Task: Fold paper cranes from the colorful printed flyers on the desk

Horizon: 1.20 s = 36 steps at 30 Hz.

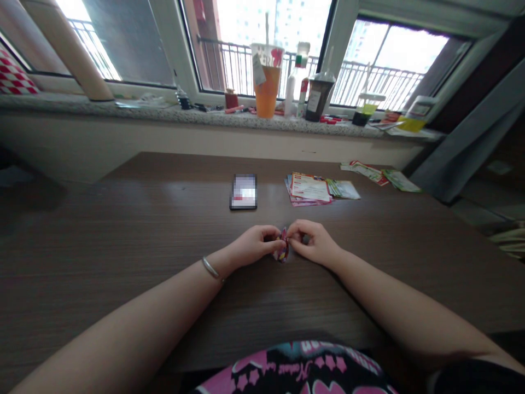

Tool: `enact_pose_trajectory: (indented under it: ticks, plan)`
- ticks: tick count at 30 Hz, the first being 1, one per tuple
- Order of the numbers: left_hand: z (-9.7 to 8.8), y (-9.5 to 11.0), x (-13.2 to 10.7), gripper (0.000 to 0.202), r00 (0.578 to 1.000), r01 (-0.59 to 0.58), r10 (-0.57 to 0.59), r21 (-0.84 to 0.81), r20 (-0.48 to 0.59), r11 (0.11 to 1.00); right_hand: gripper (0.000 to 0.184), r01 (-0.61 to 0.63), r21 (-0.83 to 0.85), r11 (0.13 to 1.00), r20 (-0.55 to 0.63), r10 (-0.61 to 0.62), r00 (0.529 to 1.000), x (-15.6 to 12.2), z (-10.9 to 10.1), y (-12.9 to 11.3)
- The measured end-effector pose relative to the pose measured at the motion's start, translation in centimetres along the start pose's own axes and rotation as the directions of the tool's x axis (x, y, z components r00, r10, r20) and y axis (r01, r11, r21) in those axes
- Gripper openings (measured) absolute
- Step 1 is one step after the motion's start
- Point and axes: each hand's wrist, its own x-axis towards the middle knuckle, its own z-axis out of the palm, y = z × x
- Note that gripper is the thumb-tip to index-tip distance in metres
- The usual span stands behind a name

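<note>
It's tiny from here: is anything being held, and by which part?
Yes, a small, colourful, wrapper-like thing. The left hand pinches its left side between thumb and fingers. The right hand is at its right edge; any grip there is unclear.

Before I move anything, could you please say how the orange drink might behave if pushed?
The orange drink would probably tip fairly easily, being tall and narrower at its base. It is likely weighty, as liquid fills well over half of it. The straw sticking up could snag.
</note>
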Motion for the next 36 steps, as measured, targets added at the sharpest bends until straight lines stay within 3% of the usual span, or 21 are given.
enact_pose_trajectory:
  ticks: [5,10,17,28,36]
  plan:
    - [0.0,0.0,0.0,0.024,1.000,0.004,-0.004,-0.021,-0.019,1.000,0.006,-0.093,0.134,0.987,0.041,0.088,0.995,0.0,0.0,0.2]
    - [0.1,-0.1,0.0,0.023,0.999,0.020,-0.021,-0.046,-0.040,0.999,0.019,-0.260,0.340,0.904,0.151,0.220,0.964,0.1,0.4,0.8]
    - [0.2,-0.1,0.0,0.021,0.998,0.037,-0.041,-0.097,-0.041,0.995,0.028,-0.323,0.465,0.824,0.204,0.255,0.945,0.4,0.4,1.1]
    - [0.3,-0.7,0.4,0.026,0.992,0.029,-0.045,-0.138,-0.120,0.990,0.021,-0.338,0.502,0.796,0.161,0.298,0.941,0.7,0.8,0.7]
    - [0.3,-0.8,0.5,0.030,0.987,0.011,-0.040,-0.190,-0.153,0.982,0.015,-0.354,0.461,0.813,-0.023,0.410,0.912,0.6,1.6,0.4]
